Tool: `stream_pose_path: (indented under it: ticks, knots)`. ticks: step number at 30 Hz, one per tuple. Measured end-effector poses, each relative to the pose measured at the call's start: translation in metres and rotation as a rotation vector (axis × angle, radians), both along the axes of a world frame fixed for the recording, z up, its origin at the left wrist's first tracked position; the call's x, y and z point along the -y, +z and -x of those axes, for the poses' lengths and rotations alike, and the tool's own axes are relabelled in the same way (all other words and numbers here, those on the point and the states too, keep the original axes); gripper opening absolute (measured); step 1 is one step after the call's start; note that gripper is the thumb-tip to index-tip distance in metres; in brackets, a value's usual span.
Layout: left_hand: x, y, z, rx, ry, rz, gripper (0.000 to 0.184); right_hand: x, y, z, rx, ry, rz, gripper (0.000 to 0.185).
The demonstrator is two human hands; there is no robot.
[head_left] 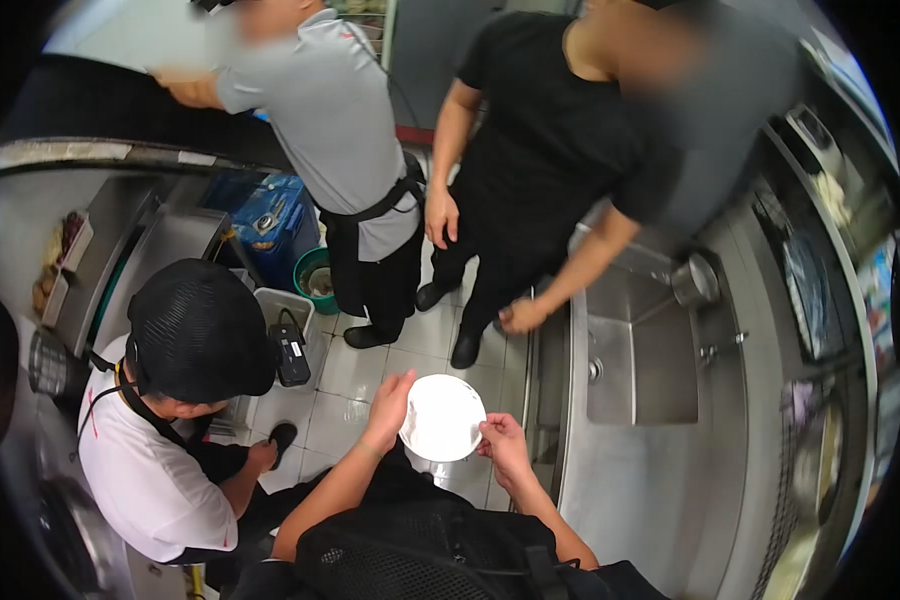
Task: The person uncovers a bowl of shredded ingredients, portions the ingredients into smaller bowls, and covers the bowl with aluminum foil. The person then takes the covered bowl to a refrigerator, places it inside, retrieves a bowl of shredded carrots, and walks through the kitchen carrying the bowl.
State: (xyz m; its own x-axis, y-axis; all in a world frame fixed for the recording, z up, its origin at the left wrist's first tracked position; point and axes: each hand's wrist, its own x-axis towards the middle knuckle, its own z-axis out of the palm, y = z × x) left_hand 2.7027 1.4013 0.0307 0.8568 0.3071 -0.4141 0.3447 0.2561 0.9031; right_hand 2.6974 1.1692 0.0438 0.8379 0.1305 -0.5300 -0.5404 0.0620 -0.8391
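Observation:
A round white plate [443, 418] is held in front of my body, over the tiled floor, its face bright and washed out. My left hand [394, 408] grips its left edge, with the palm against the side and some fingers hidden behind it. On the opposite side, my right hand [502, 446] pinches the rim between thumb and fingers. Nothing that I can make out lies on the plate.
A steel sink [642, 370] with a pot [695, 280] is at my right. A person in black [560, 130] stands ahead, another in grey [345, 130] beyond. A person in a black cap [202, 330] is close at left, near a grey bin [305, 350].

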Motion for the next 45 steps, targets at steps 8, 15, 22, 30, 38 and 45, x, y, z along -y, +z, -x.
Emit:
stream_pose_path:
  ticks: [8,15,22,30,38,45]
  knots:
    - [-0.047,0.027,-0.148,0.032,0.007,-0.217,0.054,-0.056,0.028,-0.133,0.106,-0.068,-0.032,0.019]
    - [-0.071,0.077,-0.240,0.036,0.011,-0.488,0.046,-0.086,0.051,-0.233,0.228,-0.069,-0.098,0.019]
    - [-0.109,0.145,-0.316,0.199,-0.060,-0.700,0.048,-0.135,0.092,-0.276,0.291,-0.190,-0.296,0.021]
    - [-0.128,0.196,-0.367,0.427,-0.061,-0.734,0.040,-0.159,0.154,-0.351,0.391,-0.369,-0.234,0.019]
    - [-0.167,0.240,-0.417,0.548,-0.347,-0.016,0.036,-0.162,0.189,-0.417,0.536,-0.367,-0.172,0.020]
    - [-0.170,0.224,-0.476,0.545,-0.377,-0.140,0.047,-0.167,0.181,-0.490,0.529,-0.362,-0.186,0.021]
